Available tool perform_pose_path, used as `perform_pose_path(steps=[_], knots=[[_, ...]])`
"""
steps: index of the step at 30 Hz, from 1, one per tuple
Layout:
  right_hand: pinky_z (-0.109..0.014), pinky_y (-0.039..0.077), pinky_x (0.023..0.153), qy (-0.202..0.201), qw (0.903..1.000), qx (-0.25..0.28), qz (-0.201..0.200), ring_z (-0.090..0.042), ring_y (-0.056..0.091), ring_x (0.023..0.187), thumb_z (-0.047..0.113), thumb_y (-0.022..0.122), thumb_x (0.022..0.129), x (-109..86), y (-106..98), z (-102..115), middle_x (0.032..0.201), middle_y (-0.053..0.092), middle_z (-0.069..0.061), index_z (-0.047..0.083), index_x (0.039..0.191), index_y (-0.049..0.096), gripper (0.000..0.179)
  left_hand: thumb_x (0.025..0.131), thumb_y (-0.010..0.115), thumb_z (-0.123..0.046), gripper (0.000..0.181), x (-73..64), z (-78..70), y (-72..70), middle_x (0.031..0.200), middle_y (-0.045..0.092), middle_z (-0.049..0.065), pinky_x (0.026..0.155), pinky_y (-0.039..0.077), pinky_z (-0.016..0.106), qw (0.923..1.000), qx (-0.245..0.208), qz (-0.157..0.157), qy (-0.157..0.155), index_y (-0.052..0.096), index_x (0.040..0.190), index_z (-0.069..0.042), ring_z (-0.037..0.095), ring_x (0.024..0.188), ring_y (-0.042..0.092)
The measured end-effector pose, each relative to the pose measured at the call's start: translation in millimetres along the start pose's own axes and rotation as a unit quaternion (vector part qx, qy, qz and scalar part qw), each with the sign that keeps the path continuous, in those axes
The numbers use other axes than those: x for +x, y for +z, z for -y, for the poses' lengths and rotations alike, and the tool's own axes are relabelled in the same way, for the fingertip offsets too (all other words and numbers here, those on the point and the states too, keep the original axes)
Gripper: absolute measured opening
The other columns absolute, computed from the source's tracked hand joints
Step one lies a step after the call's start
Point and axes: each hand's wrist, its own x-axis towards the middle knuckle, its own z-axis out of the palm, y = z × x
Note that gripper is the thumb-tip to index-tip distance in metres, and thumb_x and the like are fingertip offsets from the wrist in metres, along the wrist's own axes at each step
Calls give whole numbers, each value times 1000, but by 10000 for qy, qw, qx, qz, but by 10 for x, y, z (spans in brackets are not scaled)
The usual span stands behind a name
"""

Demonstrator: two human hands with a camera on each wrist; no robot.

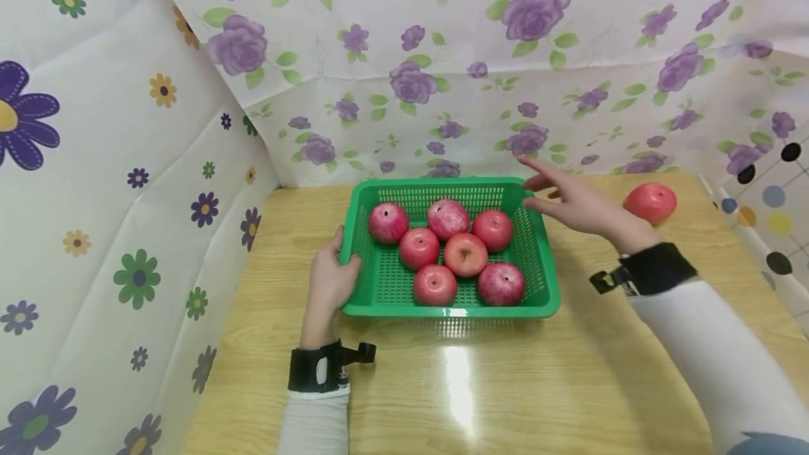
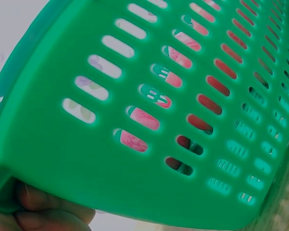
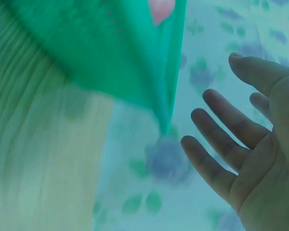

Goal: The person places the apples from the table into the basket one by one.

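A green plastic basket (image 1: 452, 311) with slotted walls stands on the table, holding several red apples (image 1: 465, 255). My left hand (image 1: 332, 274) grips the basket's left rim, thumb over the top. In the left wrist view, curled fingers (image 2: 53, 211) show under the rim beside the slotted wall. Beside the basket's back right corner, my right hand (image 1: 571, 199) is raised with its fingers spread, holding nothing. The right wrist view shows that hand (image 3: 250, 139) apart from the green rim.
Another red fruit (image 1: 651, 203), apparently an apple, lies at the table's back right, beyond the right wrist. Flower-patterned sheets (image 1: 411, 83) hang behind and beside the wooden table (image 1: 404, 399).
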Motion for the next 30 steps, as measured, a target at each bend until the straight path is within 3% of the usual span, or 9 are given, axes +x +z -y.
perform_pose_path(steps=[4, 7, 14, 17, 20, 22, 26, 30], knots=[[-61, 46, 96, 523, 9979, -212, -332, -32, 52, 120, 37, 60, 99, -318, -174, -300, 130, 59, -15, 38, 157, 21, 70, 92, 57, -12, 71, 2, -7, 5, 134, 56, 25, 54, 59, 35, 10000, 28, -14, 36, 28, 156, -10, 30, 69, 65], [-63, 47, 94, 698, 9949, -378, -617, -34, 53, 118, 37, 59, 99, -524, -261, -545, 131, 58, -17, 39, 156, 22, 68, 91, 57, -12, 71, 9, -13, 2, 136, 54, 25, 54, 59, 36, 10000, -29, -32, 53, 28, 156, -10, 32, 66, 65], [-68, 46, 89, 1177, 9862, -559, -1021, -46, 51, 116, 35, 58, 100, -876, -422, -1023, 137, 50, -29, 25, 158, 26, 66, 92, 58, -9, 71, 11, 4, -9, 142, 50, 24, 55, 60, 36, 10000, -65, 1, -26, 28, 156, -10, 31, 68, 65], [-76, 40, 86, 1574, 9770, -765, -1216, -57, 37, 122, 40, 60, 97, -928, -509, -1206, 149, 30, -35, 20, 158, 25, 73, 92, 58, -9, 71, 19, 4, -9, 141, 51, 23, 54, 59, 35, 10000, -67, -11, 43, 28, 156, -9, 29, 65, 64], [-84, 33, 83, 2078, 9631, -1163, -1252, -63, 15, 130, 50, 66, 90, -940, -576, -1368, 156, 4, -36, 21, 160, 20, 88, 91, 58, -8, 71, 32, 2, -11, 125, 61, 24, 52, 59, 34, 9999, -81, -33, 149, 28, 156, -8, 30, 61, 63], [-86, 31, 80, 2332, 9563, -1341, -1142, -64, 4, 132, 57, 68, 85, -936, -599, -1459, 157, -6, -34, 23, 160, 16, 97, 91, 57, -8, 71, 36, 6, -14, 112, 66, 23, 52, 59, 34, 9998, -67, -36, 183, 28, 155, -7, 31, 61, 64], [-88, 31, 76, 2626, 9489, -1529, -855, -66, -3, 132, 65, 70, 79, -914, -618, -1568, 156, -13, -35, 26, 161, 13, 108, 92, 57, -7, 70, 29, 15, -15, 111, 67, 23, 51, 59, 34, 9998, -49, -23, 183, 28, 156, -7, 31, 58, 63], [-88, 30, 79, 2778, 9443, -1628, -678, -66, 3, 130, 62, 73, 78, -936, -617, -1409, 155, -9, -37, 21, 160, 15, 109, 92, 58, -7, 70, 16, 22, -1, 126, 60, 24, 52, 59, 34, 9999, -27, -36, 158, 28, 155, -7, 30, 60, 63]])
